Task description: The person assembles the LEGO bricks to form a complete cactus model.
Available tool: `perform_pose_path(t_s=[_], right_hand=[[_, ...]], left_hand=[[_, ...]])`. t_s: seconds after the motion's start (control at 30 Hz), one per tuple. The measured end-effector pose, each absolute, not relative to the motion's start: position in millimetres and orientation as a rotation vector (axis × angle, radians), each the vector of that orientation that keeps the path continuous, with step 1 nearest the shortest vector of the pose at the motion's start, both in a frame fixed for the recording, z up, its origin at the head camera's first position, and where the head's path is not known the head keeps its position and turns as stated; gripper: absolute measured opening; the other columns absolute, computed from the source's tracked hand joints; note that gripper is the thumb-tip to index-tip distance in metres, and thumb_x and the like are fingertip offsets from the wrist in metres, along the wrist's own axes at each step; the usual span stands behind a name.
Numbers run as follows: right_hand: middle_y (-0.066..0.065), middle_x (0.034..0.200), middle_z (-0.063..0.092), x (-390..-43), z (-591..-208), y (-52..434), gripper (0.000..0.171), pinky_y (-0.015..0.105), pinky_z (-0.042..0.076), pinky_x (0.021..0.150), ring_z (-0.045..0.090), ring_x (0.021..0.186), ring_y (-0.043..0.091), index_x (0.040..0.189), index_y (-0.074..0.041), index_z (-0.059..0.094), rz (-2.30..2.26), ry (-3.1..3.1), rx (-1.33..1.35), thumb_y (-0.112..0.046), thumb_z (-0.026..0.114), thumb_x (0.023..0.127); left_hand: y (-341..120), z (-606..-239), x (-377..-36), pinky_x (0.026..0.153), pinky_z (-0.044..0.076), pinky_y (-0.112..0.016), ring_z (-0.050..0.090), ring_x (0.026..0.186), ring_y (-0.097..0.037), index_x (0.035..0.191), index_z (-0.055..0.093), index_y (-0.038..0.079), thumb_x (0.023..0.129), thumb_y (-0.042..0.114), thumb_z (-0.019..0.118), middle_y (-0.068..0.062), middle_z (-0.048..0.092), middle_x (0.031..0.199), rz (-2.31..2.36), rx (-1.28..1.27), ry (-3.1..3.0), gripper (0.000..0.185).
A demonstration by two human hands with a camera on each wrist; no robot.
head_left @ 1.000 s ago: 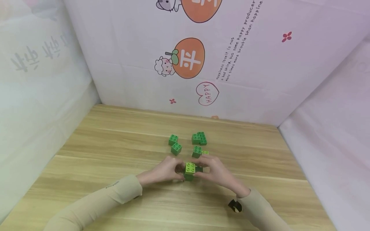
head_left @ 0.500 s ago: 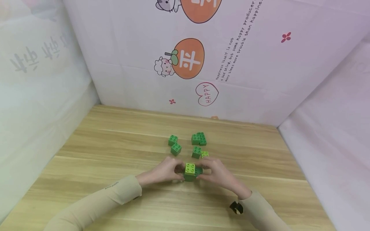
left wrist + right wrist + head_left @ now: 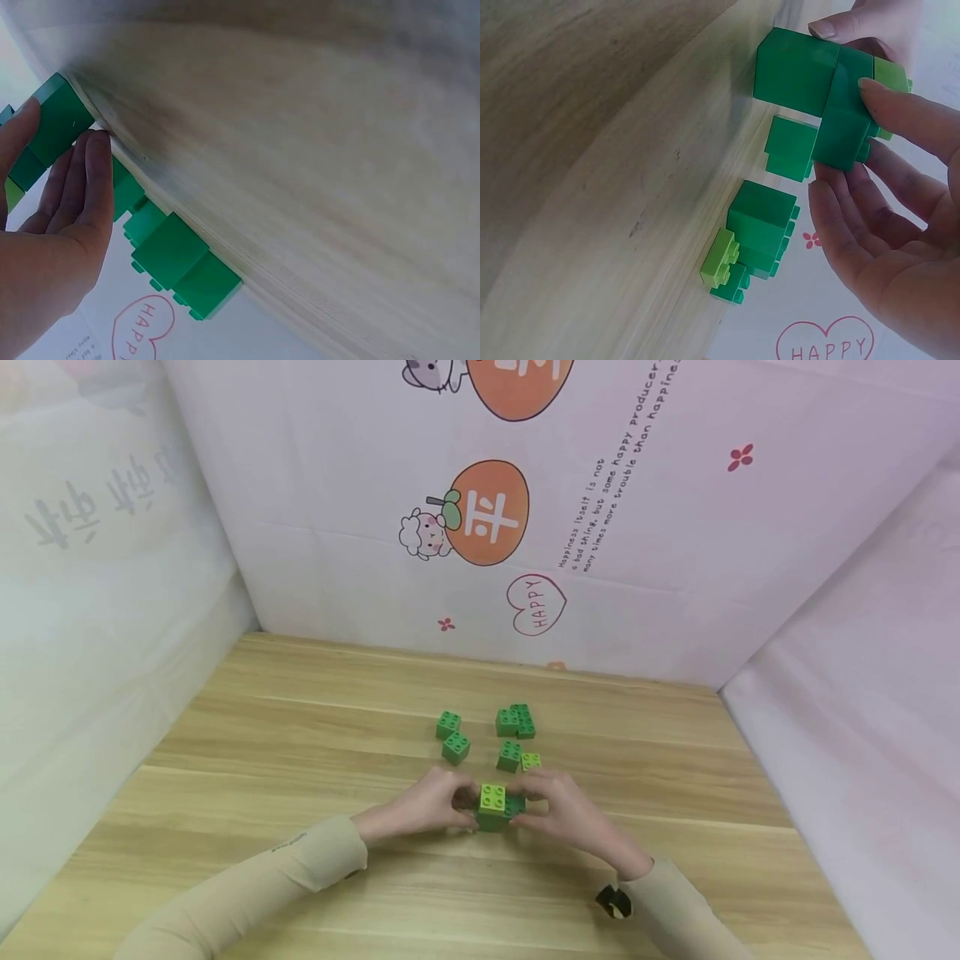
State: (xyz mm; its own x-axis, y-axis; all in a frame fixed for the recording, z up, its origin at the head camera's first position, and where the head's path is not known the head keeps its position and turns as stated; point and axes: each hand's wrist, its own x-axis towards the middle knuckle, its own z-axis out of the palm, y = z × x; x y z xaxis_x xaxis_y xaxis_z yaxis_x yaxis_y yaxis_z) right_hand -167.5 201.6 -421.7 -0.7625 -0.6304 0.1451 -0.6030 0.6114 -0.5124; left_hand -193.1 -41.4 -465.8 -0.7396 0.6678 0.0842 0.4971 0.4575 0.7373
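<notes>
Left hand: fingers curled against the left side of the block stack, gripping it.
Right hand: pinching the dark green brick at the stack's right side.
Stack: resting on the wooden table, between both hands, light green brick on top.
Change: dark brick, a second ago apart on the right, now pressed flush against the stack; joining seems nearly finished.
Spare bricks: loose just beyond the hands.
</notes>
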Motion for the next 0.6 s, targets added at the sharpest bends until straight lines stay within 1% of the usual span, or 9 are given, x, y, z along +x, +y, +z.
perform_pose_path(t_s=[0.2,0.3,0.43,0.6], right_hand=[[0.005,0.105,0.073,-167.2,-423.2,202.2,0.031,0.03,0.062,0.083,0.068,0.094,0.015,0.109,-0.008,0.071,-0.849,2.791,-1.068,-0.01,0.081,0.079],[0.005,0.105,0.073,-166.8,-423.9,202.5,0.032,0.029,0.062,0.082,0.068,0.093,0.015,0.109,-0.008,0.071,-0.851,2.795,-1.059,-0.01,0.081,0.079],[0.005,0.105,0.073,-166.7,-425.2,203.1,0.032,0.03,0.062,0.083,0.068,0.093,0.015,0.109,-0.008,0.071,-0.857,2.799,-1.052,-0.01,0.081,0.079],[0.005,0.104,0.073,-166.8,-427.2,204.1,0.033,0.032,0.062,0.081,0.068,0.092,0.015,0.109,-0.007,0.071,-0.87,2.805,-1.075,-0.008,0.081,0.078]], left_hand=[[-43.0,-467.0,-196.2,0.077,0.057,-0.013,0.07,0.087,-0.01,0.104,0.072,0.004,0.076,0.013,0.084,-0.008,0.076,0.101,1.178,1.006,2.439,0.031],[-45.9,-463.8,-198.5,0.077,0.057,-0.013,0.071,0.088,-0.013,0.105,0.072,0.002,0.077,0.012,0.083,-0.011,0.076,0.101,1.177,0.993,2.408,0.031],[-51.2,-452.2,-203.6,0.077,0.058,-0.016,0.071,0.09,-0.017,0.105,0.071,0.0,0.081,0.011,0.08,-0.013,0.075,0.103,1.137,0.954,2.381,0.028],[-57.6,-436.6,-215.6,0.078,0.058,-0.017,0.07,0.089,-0.014,0.103,0.071,0.0,0.085,0.011,0.076,-0.011,0.075,0.1,1.072,0.977,2.41,0.022]])
